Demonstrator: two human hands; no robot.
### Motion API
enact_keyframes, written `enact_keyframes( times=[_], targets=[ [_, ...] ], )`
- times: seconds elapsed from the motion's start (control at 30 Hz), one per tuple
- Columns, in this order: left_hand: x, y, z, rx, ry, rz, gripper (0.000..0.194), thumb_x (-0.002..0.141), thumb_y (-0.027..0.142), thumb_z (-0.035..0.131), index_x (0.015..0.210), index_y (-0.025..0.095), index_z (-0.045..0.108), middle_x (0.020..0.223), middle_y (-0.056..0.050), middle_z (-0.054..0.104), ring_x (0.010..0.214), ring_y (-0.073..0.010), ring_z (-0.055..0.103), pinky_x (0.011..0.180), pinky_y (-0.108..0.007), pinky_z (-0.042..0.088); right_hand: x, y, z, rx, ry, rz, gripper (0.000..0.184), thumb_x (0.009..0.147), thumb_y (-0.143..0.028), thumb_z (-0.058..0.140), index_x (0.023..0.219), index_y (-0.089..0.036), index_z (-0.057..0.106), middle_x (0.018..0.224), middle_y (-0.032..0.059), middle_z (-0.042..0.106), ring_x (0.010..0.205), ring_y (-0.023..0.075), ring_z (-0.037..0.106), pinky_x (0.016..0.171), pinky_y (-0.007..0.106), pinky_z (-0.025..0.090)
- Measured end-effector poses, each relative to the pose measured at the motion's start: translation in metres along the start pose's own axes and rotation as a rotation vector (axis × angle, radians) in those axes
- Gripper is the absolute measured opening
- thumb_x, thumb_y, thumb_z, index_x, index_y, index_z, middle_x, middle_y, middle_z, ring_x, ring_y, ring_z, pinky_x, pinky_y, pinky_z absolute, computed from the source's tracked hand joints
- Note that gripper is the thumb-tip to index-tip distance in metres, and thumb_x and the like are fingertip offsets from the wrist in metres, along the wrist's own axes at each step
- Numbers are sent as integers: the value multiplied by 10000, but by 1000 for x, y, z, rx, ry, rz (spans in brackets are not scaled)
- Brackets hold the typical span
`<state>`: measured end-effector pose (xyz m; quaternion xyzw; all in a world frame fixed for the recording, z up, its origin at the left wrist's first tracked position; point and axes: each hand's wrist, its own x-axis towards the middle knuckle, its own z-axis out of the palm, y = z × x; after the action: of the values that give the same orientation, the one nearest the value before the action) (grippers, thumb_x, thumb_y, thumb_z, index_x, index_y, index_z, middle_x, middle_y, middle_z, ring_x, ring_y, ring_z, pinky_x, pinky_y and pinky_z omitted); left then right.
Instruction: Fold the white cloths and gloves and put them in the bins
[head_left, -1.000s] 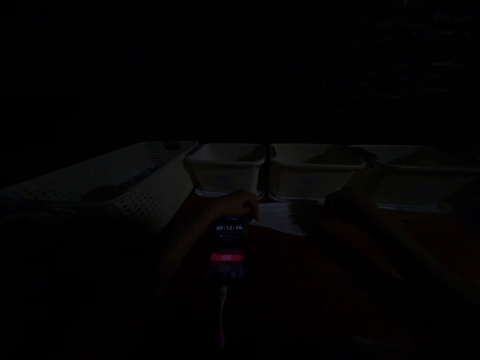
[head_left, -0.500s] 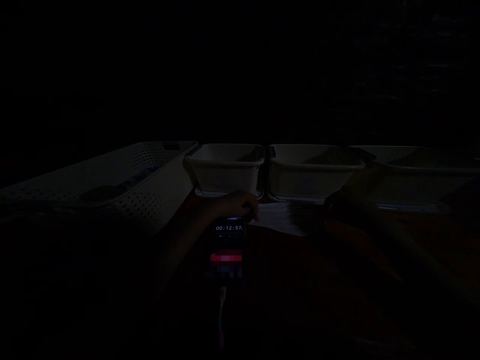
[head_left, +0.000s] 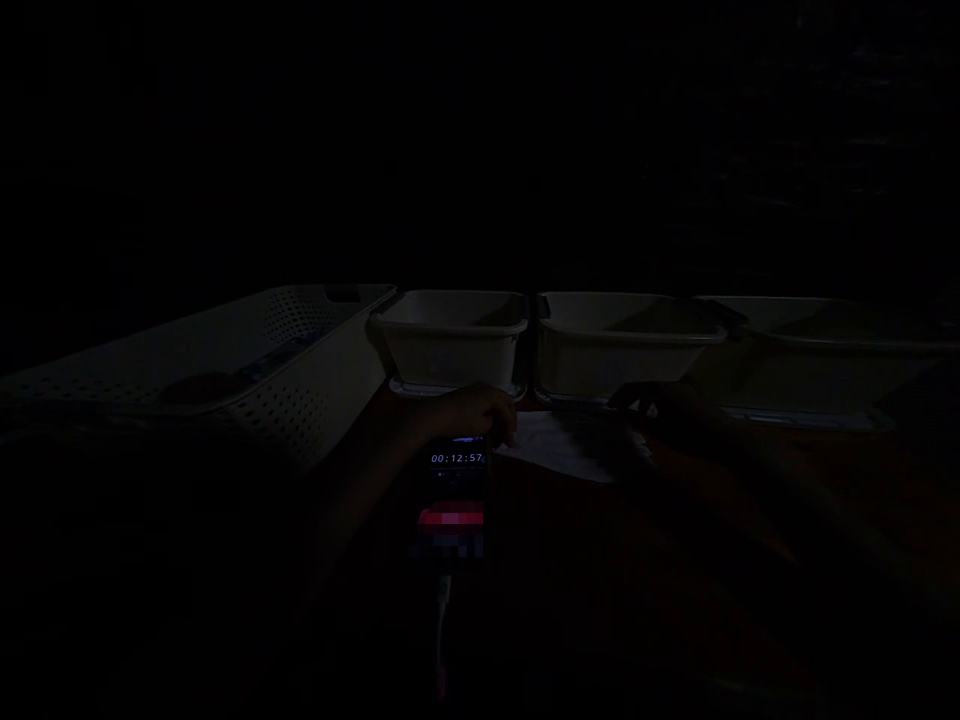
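Note:
The scene is very dark. My left hand [head_left: 484, 408] lies at the left edge of a thin white piece [head_left: 555, 445], cloth or paper, on a reddish-brown surface. Its fingers are bent down and closed on that edge. Over the far right part of the white piece is my right hand [head_left: 649, 400], its fingers apart, with a gap showing between them. Its outline is dim, and its shadow falls across the white piece. Below my left wrist a phone [head_left: 457, 485] glows with a timer reading 00:12:57.
A pale perforated basket [head_left: 296, 410] stands at the left with dark, unclear contents. Three pale tubs, a left one [head_left: 454, 350], a middle one [head_left: 619, 360] and a right one [head_left: 817, 375], line the back. A white cable [head_left: 442, 620] runs from the phone toward me.
My right hand has shifted slightly left over the white piece, its fingers now more spread out. More of the piece's right edge shows. My left hand stays in place.

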<state>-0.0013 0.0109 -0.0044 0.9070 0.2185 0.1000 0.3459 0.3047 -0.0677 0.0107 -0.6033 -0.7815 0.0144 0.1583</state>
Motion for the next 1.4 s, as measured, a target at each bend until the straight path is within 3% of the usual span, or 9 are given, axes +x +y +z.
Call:
enact_keyframes(
  times=[0.13, 0.4, 0.47, 0.73, 0.87, 1.0, 1.2, 1.4],
  targets=[
    [-1, 3, 0, -11, 10, -23, 432, 596, -63, 363, 834, 120, 673, 872, -51, 666, 698, -79, 607, 619, -167, 450, 6, -7, 12, 136, -76, -116, 283, 781, -200, 504, 1034, -201, 631, 1030, 53, 656, 880, 158, 620, 716, 224, 474],
    [-1, 9, 1, -18, 15, -47, 411, 591, -56, 372, 825, 110, 666, 866, -61, 664, 674, -78, 599, 604, -172, 448, 6, -31, 11, 17, -103, 26, 236, 772, -141, 483, 934, -126, 653, 1003, 124, 656, 881, 199, 623, 729, 250, 474],
    [-1, 10, 1, -19, 32, -53, 405, 590, -53, 370, 813, 110, 667, 857, -58, 663, 666, -77, 598, 594, -170, 447, 6, -30, 10, -29, -113, 63, 219, 778, -141, 473, 893, -120, 658, 950, 129, 666, 831, 200, 632, 681, 251, 474],
    [1, 7, 2, 13, 31, -36, 410, 591, -61, 363, 785, 115, 679, 828, -48, 664, 697, -80, 598, 638, -173, 452, 7, -20, 17, 80, -89, -14, 173, 749, -159, 510, 874, -133, 627, 914, 109, 666, 794, 169, 619, 668, 230, 446],
    [1, 11, 2, 23, 28, -42, 417, 580, -65, 359, 776, 113, 681, 803, -43, 663, 689, -79, 597, 632, -165, 445, 11, -6, 24, 137, -12, -67, 204, 725, -204, 543, 911, -148, 605, 873, 78, 664, 741, 144, 608, 626, 207, 433],
    [0, 17, 2, 7, 33, -55, 409, 575, -61, 357, 757, 107, 682, 786, -43, 663, 665, -81, 595, 610, -164, 444, 12, 1, 25, 101, 46, -14, 283, 731, -190, 505, 987, -192, 627, 873, 52, 673, 711, 135, 612, 567, 192, 411],
    [0, 11, 2, -9, 36, -51, 383, 599, -53, 370, 770, 105, 674, 817, -48, 663, 670, -78, 596, 626, -172, 451, 9, 0, 19, 69, -5, 25, 257, 701, -145, 488, 874, -211, 666, 805, 31, 686, 668, 132, 615, 555, 187, 408],
    [1, 11, 3, -8, 34, -75, 368, 612, -52, 376, 759, 108, 673, 845, -55, 662, 684, -81, 600, 626, -179, 458, 8, -2, 15, 14, 47, 92, 268, 717, -181, 499, 906, -243, 679, 786, 20, 687, 631, 134, 614, 505, 187, 382]
  ],
)
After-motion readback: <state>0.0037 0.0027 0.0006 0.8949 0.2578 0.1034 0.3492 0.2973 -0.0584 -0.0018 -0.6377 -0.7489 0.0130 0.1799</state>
